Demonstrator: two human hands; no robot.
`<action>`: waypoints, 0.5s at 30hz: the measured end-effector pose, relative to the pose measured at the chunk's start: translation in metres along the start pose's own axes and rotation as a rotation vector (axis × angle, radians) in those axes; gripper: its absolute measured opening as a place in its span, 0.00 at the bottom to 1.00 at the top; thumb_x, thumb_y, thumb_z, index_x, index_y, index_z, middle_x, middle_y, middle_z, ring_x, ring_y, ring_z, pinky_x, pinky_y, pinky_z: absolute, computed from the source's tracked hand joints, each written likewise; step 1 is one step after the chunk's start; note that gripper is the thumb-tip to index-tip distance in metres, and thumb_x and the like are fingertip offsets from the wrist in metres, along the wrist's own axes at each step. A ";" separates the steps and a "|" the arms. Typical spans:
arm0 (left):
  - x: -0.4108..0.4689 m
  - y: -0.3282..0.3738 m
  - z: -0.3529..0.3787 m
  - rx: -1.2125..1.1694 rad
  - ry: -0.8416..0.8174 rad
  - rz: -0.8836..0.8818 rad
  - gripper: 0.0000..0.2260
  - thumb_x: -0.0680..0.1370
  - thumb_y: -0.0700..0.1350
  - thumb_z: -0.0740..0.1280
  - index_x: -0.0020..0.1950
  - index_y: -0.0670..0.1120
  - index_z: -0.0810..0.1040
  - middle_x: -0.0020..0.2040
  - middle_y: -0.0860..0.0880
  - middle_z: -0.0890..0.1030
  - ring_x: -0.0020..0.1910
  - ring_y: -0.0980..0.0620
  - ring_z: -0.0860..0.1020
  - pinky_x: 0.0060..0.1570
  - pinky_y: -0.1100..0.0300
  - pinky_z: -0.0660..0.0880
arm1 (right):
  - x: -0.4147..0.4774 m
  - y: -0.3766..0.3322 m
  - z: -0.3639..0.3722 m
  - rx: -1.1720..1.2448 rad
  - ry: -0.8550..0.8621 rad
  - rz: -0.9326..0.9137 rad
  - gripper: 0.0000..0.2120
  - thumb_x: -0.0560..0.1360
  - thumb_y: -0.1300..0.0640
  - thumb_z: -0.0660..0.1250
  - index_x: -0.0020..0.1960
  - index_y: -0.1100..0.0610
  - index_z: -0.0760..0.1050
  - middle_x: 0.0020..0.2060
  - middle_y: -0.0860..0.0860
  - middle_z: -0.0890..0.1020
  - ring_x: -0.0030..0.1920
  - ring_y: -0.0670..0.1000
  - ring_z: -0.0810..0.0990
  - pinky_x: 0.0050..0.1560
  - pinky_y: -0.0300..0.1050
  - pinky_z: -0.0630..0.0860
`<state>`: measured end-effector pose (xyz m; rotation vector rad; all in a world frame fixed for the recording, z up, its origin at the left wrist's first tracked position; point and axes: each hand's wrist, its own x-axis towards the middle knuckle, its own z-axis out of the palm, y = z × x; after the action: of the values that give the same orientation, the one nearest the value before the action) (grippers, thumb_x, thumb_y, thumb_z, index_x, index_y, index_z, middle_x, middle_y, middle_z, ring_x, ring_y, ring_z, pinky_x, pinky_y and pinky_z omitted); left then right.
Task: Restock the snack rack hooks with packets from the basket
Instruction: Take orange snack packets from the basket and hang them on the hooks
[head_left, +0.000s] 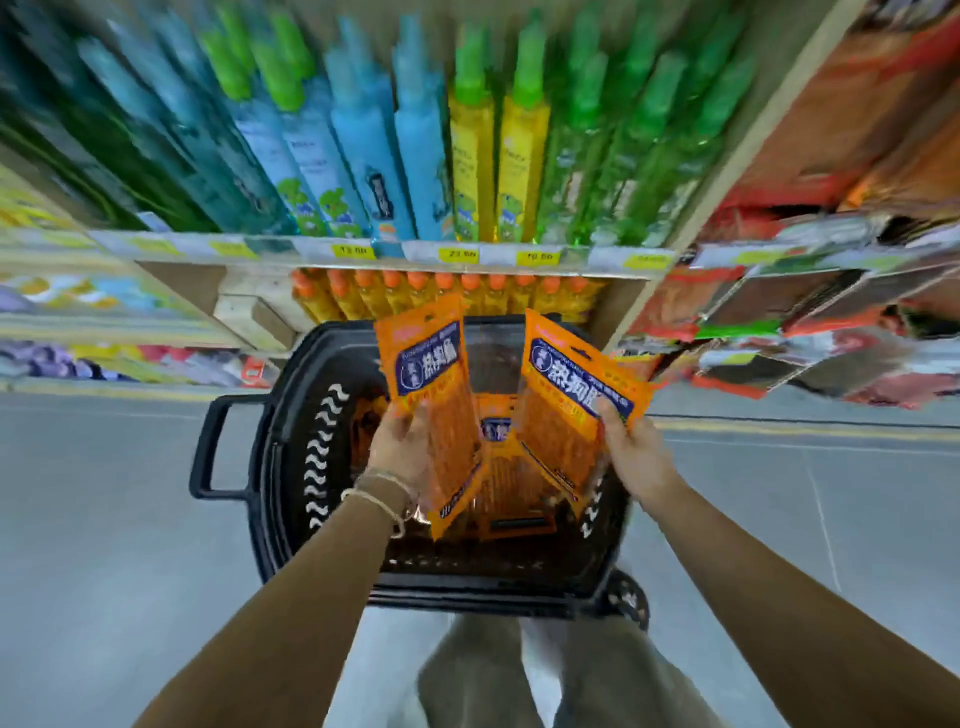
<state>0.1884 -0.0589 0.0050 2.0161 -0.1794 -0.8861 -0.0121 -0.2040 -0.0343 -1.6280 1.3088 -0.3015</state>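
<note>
Orange packets are pinched in both my hands, left hand (402, 441) on one packet (434, 384) and right hand (631, 447) on another (574, 395), over the basket (270, 467); next, I judge, they go onto the snack rack (810, 322) hooks at right.

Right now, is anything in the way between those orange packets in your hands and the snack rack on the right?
Nothing visible. Both packets, left and right, are lifted above the black basket. The snack rack hangs off to the right across open aisle, though it is blurred.
</note>
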 end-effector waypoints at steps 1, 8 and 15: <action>-0.012 0.012 0.006 -0.021 -0.003 0.051 0.10 0.81 0.45 0.60 0.59 0.43 0.75 0.50 0.46 0.79 0.47 0.52 0.79 0.45 0.65 0.72 | -0.006 -0.007 -0.017 0.049 0.025 -0.064 0.16 0.81 0.49 0.57 0.64 0.55 0.74 0.57 0.54 0.79 0.61 0.55 0.75 0.57 0.38 0.64; -0.096 0.092 0.076 -0.040 -0.002 0.227 0.20 0.80 0.57 0.57 0.57 0.42 0.76 0.50 0.37 0.81 0.47 0.49 0.81 0.45 0.60 0.75 | -0.045 -0.035 -0.166 0.313 0.242 -0.221 0.10 0.80 0.47 0.57 0.52 0.49 0.75 0.45 0.42 0.79 0.46 0.37 0.76 0.43 0.22 0.65; -0.178 0.192 0.159 -0.077 0.024 0.567 0.15 0.80 0.56 0.57 0.52 0.48 0.78 0.48 0.48 0.74 0.47 0.53 0.70 0.40 0.65 0.61 | -0.061 -0.054 -0.331 0.278 0.406 -0.398 0.19 0.79 0.41 0.55 0.55 0.53 0.76 0.45 0.49 0.81 0.46 0.50 0.78 0.49 0.46 0.70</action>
<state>-0.0059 -0.2012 0.1943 1.7626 -0.6555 -0.4977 -0.2342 -0.3305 0.1905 -1.6259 1.1554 -1.0543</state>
